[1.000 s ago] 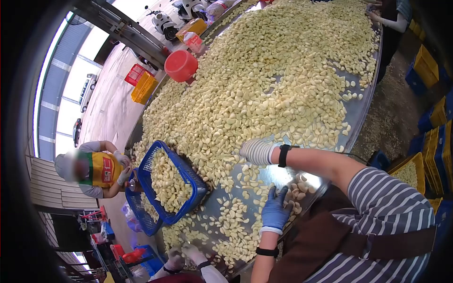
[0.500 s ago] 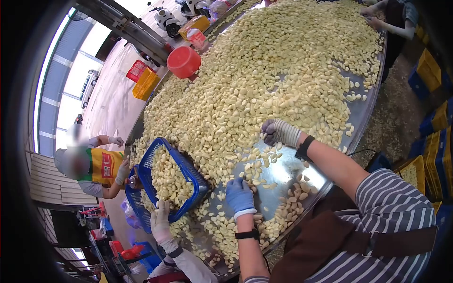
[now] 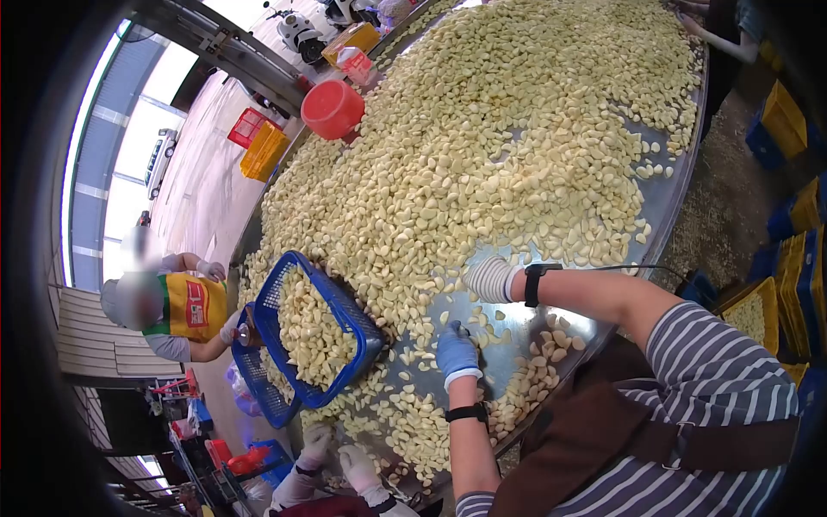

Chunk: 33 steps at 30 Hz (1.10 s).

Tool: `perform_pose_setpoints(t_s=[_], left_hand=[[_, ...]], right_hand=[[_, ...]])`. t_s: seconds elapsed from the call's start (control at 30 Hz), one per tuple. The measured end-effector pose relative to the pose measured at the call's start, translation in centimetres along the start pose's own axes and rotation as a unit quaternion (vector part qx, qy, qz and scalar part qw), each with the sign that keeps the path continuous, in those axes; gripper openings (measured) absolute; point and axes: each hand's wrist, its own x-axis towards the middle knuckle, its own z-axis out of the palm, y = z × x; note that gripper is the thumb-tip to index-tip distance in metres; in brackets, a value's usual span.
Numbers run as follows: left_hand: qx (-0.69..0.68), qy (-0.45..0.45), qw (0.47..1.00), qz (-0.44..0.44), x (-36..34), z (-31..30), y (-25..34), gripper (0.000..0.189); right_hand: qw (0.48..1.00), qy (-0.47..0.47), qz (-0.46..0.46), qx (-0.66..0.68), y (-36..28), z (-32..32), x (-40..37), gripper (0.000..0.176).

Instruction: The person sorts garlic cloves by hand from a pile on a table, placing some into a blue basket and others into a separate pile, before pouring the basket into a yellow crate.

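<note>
My left hand (image 3: 457, 351), in a blue-palmed glove, is low over the metal table (image 3: 495, 358), among scattered peeled garlic cloves (image 3: 413, 224). Its fingers look curled together; whatever lies in them is hidden. Close by, my right hand (image 3: 492, 280), in a white striped glove, rests at the edge of the big garlic heap with its back towards me. The fingers of that hand point down, out of sight. A smaller group of browner cloves (image 3: 551, 349) lies near the table edge on my side.
A blue basket (image 3: 323, 401) full of cloves sits left of my hands, beside a second blue basket (image 3: 271, 401). Gloved hands of a co-worker (image 3: 357, 465) are at the lower edge. Another person (image 3: 194, 306) stands at left. A red tub (image 3: 333, 109) stands at the far rim.
My right hand has moved down and left, closer to my left hand. My left hand has shifted slightly right and up. The co-worker's hand has left the blue basket.
</note>
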Motion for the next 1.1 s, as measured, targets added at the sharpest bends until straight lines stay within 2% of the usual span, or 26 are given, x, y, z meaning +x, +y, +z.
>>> perform_pose_setpoints(t_s=[0.03, 0.07, 0.1, 0.13, 0.17, 0.2, 0.23, 0.3, 0.37, 0.43, 0.47, 0.5, 0.57, 0.6, 0.63, 0.7, 0.77, 0.83, 0.87, 0.9, 0.97, 1.0, 1.03, 1.1], left_hand=[[-0.069, 0.006, 0.997, -0.029, -1.0, 1.0, -2.0, 0.022], [-0.112, 0.054, 0.992, 0.007, -1.8, 2.8, -5.2, 0.02], [-0.114, 0.06, 0.992, -0.005, -2.9, 2.2, -5.8, 0.02], [-0.244, 0.027, 0.963, -0.109, -4.0, 1.5, -6.6, 0.017], [-0.37, -0.005, 0.906, -0.207, -5.0, 0.7, -7.4, 0.015], [-0.385, 0.0, 0.897, -0.218, -4.9, 2.1, -11.3, 0.013], [-0.414, 0.01, 0.87, -0.268, -5.7, 0.9, -11.8, 0.01], [-0.459, 0.003, 0.818, -0.347, -6.6, -1.1, -13.1, 0.008], [-0.473, 0.028, 0.808, -0.349, -7.0, -1.3, -13.6, 0.005], [-0.4, 0.011, 0.85, -0.343, -6.9, -0.5, -15.0, 0.009], [-0.28, 0.14, 0.925, -0.215, -7.3, 0.3, -14.2, 0.013], [-0.338, 0.18, 0.887, -0.258, -7.8, 0.9, -13.5, 0.011], [-0.345, 0.129, 0.872, -0.322, -8.1, 0.1, -12.3, 0.011], [-0.321, 0.055, 0.909, -0.26, -7.6, 1.0, -14.8, 0.013], [-0.377, 0.022, 0.894, -0.24, -8.5, -0.2, -13.3, 0.014], [-0.438, 0.013, 0.876, -0.2, -11.9, -2.8, -8.5, 0.013], [-0.411, -0.111, 0.888, -0.173, -15.2, -4.4, -6.9, 0.018], [-0.24, -0.234, 0.926, -0.171, -17.9, -5.7, -5.4, 0.022], [-0.155, -0.272, 0.936, -0.162, -18.8, -5.4, -5.4, 0.026], [-0.159, -0.273, 0.934, -0.166, -19.4, -5.8, -4.5, 0.026], [-0.129, -0.302, 0.936, -0.126, -20.1, -6.9, -2.4, 0.026], [-0.211, -0.278, 0.929, -0.123, -20.6, -5.6, -2.9, 0.03], [-0.214, -0.279, 0.928, -0.125, -20.9, -5.0, -2.5, 0.03], [-0.04, -0.071, 0.986, -0.143, -21.0, -4.5, -1.5, 0.043]], right_hand=[[1.0, 0.002, -0.005, -0.015, -0.2, -0.1, 0.1, 0.015], [1.0, -0.013, -0.018, -0.014, 0.0, -0.4, 0.1, 0.016], [0.999, -0.017, -0.03, -0.015, 0.0, -0.7, -0.1, 0.016], [0.999, -0.038, -0.032, -0.015, -0.1, -1.0, -0.4, 0.018], [0.998, -0.058, -0.034, -0.016, -0.3, -1.4, -0.9, 0.02], [0.99, -0.132, -0.033, -0.027, -0.5, -1.8, -1.2, 0.024], [0.99, -0.133, -0.042, -0.03, -1.0, -2.1, -1.7, 0.024], [0.989, -0.144, 0.011, 0.02, -2.1, -2.2, -2.9, 0.026], [0.993, -0.114, -0.001, 0.027, -2.5, -2.0, -3.7, 0.024], [0.993, -0.092, 0.019, 0.078, -3.0, -2.0, -4.4, 0.024], [0.996, -0.06, 0.004, 0.06, -2.8, -1.0, -4.5, 0.023], [0.997, -0.055, -0.002, 0.06, -2.6, -0.1, -4.6, 0.023], [0.999, -0.033, -0.029, -0.003, -2.6, 0.8, -5.0, 0.017], [0.998, -0.063, -0.015, -0.001, -2.9, 0.0, -5.4, 0.018], [0.998, -0.059, -0.02, -0.003, -2.9, -0.8, -5.6, 0.018], [0.993, -0.116, 0.023, 0.026, -3.0, -1.2, -6.3, 0.02], [0.992, -0.109, 0.043, 0.05, -3.5, -0.9, -6.5, 0.022], [0.977, -0.072, 0.05, 0.196, -5.8, -2.5, -7.5, 0.024], [0.953, -0.071, 0.007, 0.293, -6.8, -2.4, -7.7, 0.025], [0.942, -0.081, 0.0, 0.327, -7.9, -1.2, -7.7, 0.022], [0.939, -0.061, -0.079, 0.33, -10.5, 1.7, -7.9, 0.019], [0.938, -0.07, -0.083, 0.329, -12.5, 0.4, -8.9, 0.019], [0.928, -0.076, -0.095, 0.353, -13.7, 0.7, -9.2, 0.018], [0.933, -0.099, -0.093, 0.333, -15.5, -0.1, -10.2, 0.018]])
